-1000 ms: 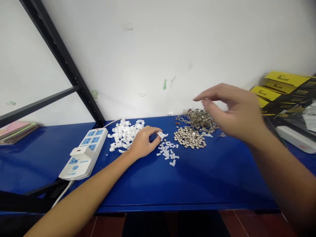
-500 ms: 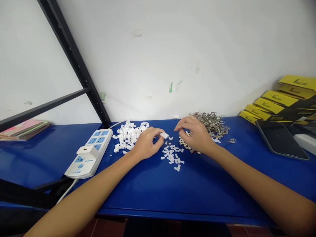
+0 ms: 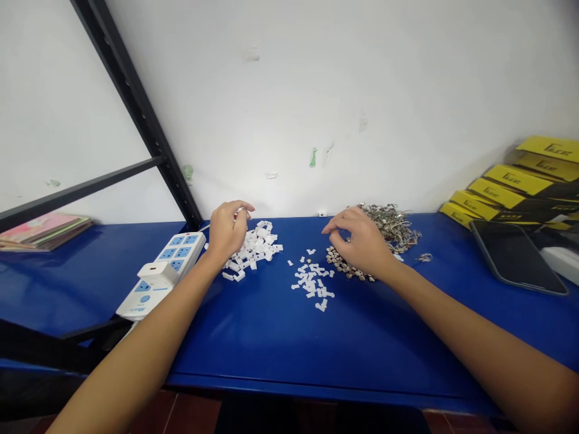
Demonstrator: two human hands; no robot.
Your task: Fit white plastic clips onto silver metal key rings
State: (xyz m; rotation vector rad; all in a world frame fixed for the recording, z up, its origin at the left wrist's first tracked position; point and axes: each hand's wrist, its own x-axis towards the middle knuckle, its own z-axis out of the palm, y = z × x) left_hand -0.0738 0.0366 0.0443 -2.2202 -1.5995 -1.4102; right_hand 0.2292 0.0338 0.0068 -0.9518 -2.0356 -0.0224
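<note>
My left hand (image 3: 227, 232) is over the pile of small white plastic casings (image 3: 260, 244). Its fingers are bent round a small white plastic piece, of which only a sliver shows between thumb and fingers. My right hand (image 3: 359, 238) hovers by a heap of small round button-like discs (image 3: 346, 265), thumb and forefinger pinched together. Whatever lies in that pinch, if anything, is too small to make out. Between the hands, thin white cut-out pieces (image 3: 312, 280) lie scattered on the blue table (image 3: 271, 337).
Tangled metal clips (image 3: 393, 226) are heaped behind my right hand. A white power strip (image 3: 183, 247) with a plugged-in charger (image 3: 158, 274) lies left, beside a black rack post (image 3: 136, 102). Yellow-black boxes (image 3: 511, 178) and a phone (image 3: 515, 256) are at right.
My left hand has moved left and back, from beside the cut-out pieces to above the white casings. My right hand has stayed almost in place, its thumb and forefinger now closer together.
</note>
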